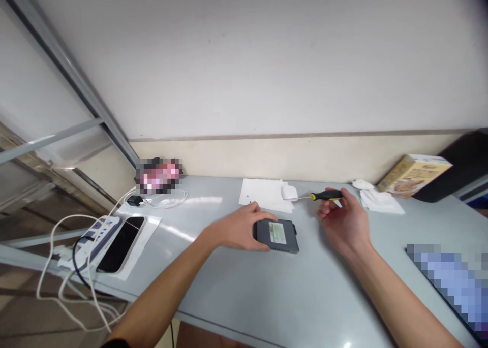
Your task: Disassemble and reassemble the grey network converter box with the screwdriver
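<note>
My left hand (242, 228) grips the left end of a flat dark grey device (287, 236) with a pale label, thumb along its near edge and fingers at the far edge. The device rests on the grey table. In my right hand (345, 223) is a screwdriver (327, 194) with a black and yellow handle, its shaft pointing left. Its tip meets or overlaps a small white rounded object (290, 193); I cannot tell whether they touch. Beneath that lie white paper sheets (259, 193) with a few tiny dark specks, too small to name.
On the left are a phone (121, 245), a power strip (95, 236) and loose white cables (53, 266). At the back right stand a yellow box (414, 176) and crumpled tissues (381, 201). A blurred-out screen (453, 282) lies at the right edge. A wall closes off the back.
</note>
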The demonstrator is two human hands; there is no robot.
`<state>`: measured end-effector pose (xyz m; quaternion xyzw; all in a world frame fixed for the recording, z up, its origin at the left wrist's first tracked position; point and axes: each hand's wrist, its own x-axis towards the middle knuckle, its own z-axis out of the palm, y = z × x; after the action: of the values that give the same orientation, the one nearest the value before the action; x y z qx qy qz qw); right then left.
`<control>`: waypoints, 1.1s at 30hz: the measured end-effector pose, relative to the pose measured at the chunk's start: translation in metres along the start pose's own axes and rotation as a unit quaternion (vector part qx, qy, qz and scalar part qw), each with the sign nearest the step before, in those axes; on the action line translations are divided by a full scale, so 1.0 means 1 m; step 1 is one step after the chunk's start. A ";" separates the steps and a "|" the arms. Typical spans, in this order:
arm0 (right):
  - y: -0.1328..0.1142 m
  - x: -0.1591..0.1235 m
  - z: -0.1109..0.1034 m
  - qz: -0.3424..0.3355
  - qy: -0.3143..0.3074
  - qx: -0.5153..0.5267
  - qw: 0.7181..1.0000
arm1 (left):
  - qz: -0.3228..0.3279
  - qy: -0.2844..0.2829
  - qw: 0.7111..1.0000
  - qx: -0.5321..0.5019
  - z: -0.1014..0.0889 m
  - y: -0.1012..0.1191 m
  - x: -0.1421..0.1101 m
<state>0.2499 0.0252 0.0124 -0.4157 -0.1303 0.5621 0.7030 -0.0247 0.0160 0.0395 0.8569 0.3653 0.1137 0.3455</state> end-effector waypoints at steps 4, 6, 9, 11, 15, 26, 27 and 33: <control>0.000 0.000 -0.003 0.004 -0.019 -0.007 1.000 | -0.010 0.020 1.000 -0.011 -0.004 0.001 -0.001; 0.000 0.001 -0.005 -0.001 -0.028 -0.020 0.999 | 0.000 0.027 0.999 -0.024 -0.006 0.002 -0.001; 0.002 0.001 -0.004 -0.014 -0.036 -0.037 0.999 | 0.023 0.032 0.998 -0.041 -0.007 0.004 -0.001; 0.004 -0.001 -0.001 -0.019 -0.039 -0.053 0.998 | 0.034 0.037 0.998 -0.045 -0.007 0.005 0.000; 0.010 -0.007 0.005 -0.036 -0.067 -0.132 0.988 | 0.014 0.058 0.998 -0.030 -0.005 0.000 0.003; 0.023 -0.004 0.000 -0.046 -0.106 -0.202 0.973 | -0.037 0.099 0.990 -0.098 0.004 -0.014 0.005; 0.023 -0.004 0.000 -0.043 -0.109 -0.206 0.972 | -0.033 0.104 0.989 -0.097 0.004 -0.015 0.006; 0.026 -0.005 -0.001 -0.041 -0.130 -0.272 0.953 | -0.049 0.143 0.985 -0.079 0.004 -0.027 0.010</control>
<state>0.2314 0.0207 -0.0056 -0.5085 -0.3857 0.5253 0.5628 -0.0308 0.0345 0.0181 0.7828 0.4423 0.2466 0.3617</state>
